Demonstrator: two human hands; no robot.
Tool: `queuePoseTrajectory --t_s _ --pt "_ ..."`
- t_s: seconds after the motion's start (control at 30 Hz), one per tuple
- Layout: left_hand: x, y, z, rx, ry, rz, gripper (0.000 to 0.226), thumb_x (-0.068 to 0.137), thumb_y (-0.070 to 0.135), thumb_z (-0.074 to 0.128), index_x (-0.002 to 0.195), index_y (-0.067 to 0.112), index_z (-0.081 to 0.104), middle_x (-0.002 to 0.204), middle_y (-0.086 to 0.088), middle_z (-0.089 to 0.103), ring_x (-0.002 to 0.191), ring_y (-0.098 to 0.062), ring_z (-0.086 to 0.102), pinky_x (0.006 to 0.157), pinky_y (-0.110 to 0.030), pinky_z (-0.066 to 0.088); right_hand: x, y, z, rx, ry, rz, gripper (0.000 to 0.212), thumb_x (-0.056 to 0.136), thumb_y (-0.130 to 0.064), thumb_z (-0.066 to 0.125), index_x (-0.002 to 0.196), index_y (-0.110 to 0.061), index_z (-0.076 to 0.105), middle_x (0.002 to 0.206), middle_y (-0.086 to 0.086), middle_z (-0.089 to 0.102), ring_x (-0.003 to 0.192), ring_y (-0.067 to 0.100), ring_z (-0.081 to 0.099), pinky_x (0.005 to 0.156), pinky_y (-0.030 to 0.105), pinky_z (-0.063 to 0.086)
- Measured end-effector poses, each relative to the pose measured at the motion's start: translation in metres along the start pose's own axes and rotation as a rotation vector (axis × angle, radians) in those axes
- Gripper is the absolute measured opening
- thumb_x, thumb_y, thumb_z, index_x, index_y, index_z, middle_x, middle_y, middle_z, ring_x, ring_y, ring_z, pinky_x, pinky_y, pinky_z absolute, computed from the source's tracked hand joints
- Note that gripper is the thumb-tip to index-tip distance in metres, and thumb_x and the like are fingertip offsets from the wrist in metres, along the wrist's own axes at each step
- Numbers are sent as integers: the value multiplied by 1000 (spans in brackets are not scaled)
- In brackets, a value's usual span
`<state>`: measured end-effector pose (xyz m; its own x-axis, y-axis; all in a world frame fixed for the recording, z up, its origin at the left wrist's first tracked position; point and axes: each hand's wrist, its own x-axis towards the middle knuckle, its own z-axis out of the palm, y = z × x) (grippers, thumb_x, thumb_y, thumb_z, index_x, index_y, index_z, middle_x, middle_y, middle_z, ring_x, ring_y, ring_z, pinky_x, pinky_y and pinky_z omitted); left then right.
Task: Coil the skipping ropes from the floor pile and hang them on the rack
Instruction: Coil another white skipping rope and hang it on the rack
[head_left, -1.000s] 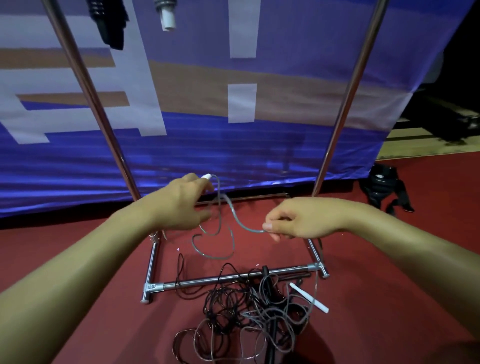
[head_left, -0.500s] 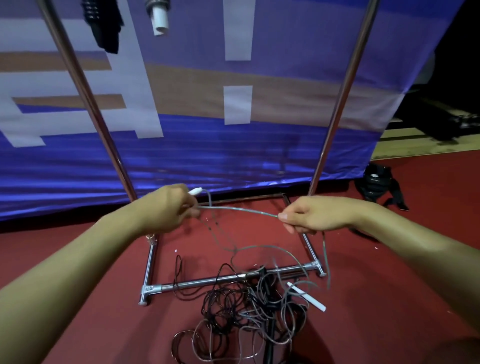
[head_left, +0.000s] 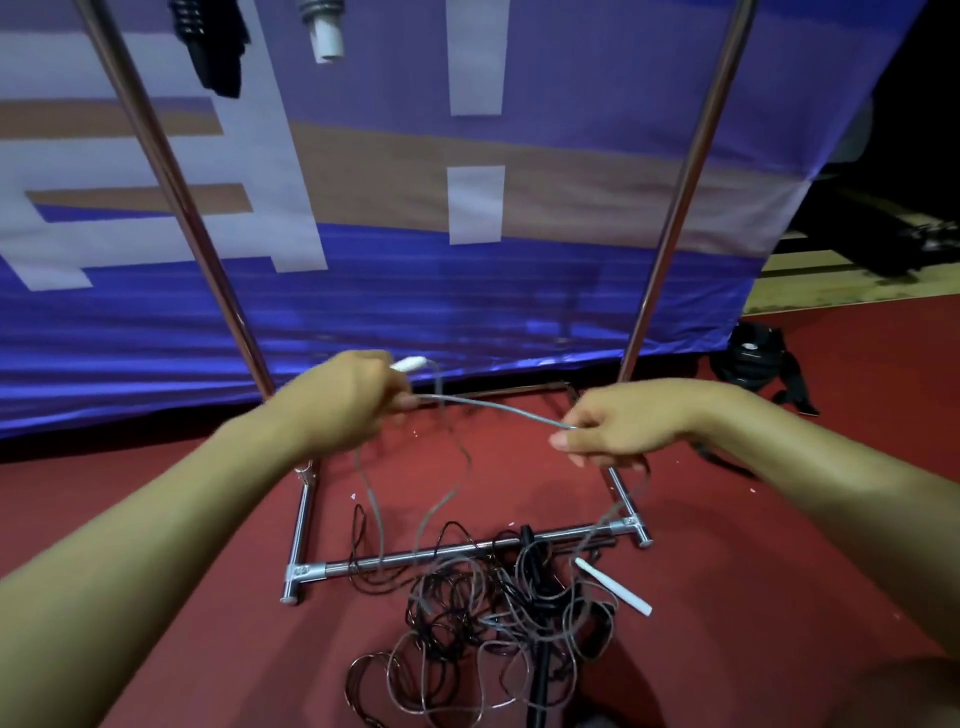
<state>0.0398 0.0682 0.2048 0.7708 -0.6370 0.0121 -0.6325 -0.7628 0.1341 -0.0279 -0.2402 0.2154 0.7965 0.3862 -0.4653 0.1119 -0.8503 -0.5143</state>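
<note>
I see my left hand (head_left: 345, 402) gripping the grey rope (head_left: 493, 411) by its white handle. My right hand (head_left: 618, 428) pinches it too. The rope pile (head_left: 488, 613) lies on the red floor (head_left: 753, 597) at the rack (head_left: 467, 551) base.

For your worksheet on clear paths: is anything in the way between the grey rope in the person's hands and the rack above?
Nothing visible blocks the way up. The left hand and right hand hold the grey rope between the rack poles. Its lower end trails into the floor pile, beside the base bar, and may snag.
</note>
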Motion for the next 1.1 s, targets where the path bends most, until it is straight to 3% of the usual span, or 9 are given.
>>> queuePoseTrajectory --t_s 0.07,0.2,0.33,0.43,0.6,0.77,0.9,1.0,1.1 --pt "-9 -13 -2 -78 -38 -73 27 99 39 63 110 18 75 96 1 53 104 -29 64 95 -38 47 -3 9 1 59 13 -8 41 108 -43 43 81 -18 58 54 -10 45 50 11 41 56 28 43" --pt "-18 21 -8 -278 -64 17 83 80 77 55 146 26 54 141 2 55 137 -13 49 111 -23 37 -7 -11 1 51 93 -153 40 109 -42 39 82 -22 59 56 -11 44 56 16 38 60 33 41" --pt "-11 66 -3 -307 -12 218 43 95 56 63 130 32 64 111 8 60 101 2 55 89 -14 40 -4 -37 10 -109 138 -268 38 109 -40 42 79 -29 63 62 -10 54 55 3 48 61 18 41" --pt "-7 67 -2 -279 -9 272 16 101 33 63 99 21 74 89 10 53 79 0 52 75 -14 36 0 -38 10 -79 205 -268 40 105 -51 45 76 -31 64 67 -4 61 58 7 52 64 31 47" --pt "-10 3 -10 -48 65 -31 16 98 25 67 97 12 76 88 0 51 95 -33 63 74 -29 33 -10 2 0 15 -95 100 48 108 -49 37 81 -15 58 49 -9 49 46 12 46 56 26 46" --pt "-25 18 -9 -139 -3 -17 88 76 77 57 142 19 56 137 -6 58 126 -30 56 110 -41 42 -18 -10 1 5 -22 -97 41 110 -42 39 83 -18 59 57 -10 46 54 10 42 59 25 43" --pt "-14 80 -5 -242 -36 199 31 98 49 60 117 27 73 92 14 50 85 2 50 78 -9 35 -6 -45 10 -102 177 -283 38 108 -40 44 81 -24 65 61 -14 59 56 3 51 61 17 41" --pt "-11 65 -11 -206 13 161 26 102 32 59 86 18 74 81 8 46 74 -8 51 71 -26 32 -7 -38 5 -9 191 -210 45 105 -51 45 78 -21 64 63 -7 57 56 12 49 61 28 44" --pt "-17 13 -13 -33 68 -63 22 100 27 63 93 10 76 86 -3 50 90 -34 63 73 -30 33 -16 -10 -1 32 12 -1 48 106 -50 42 77 -17 60 54 -9 48 49 11 42 57 29 40"
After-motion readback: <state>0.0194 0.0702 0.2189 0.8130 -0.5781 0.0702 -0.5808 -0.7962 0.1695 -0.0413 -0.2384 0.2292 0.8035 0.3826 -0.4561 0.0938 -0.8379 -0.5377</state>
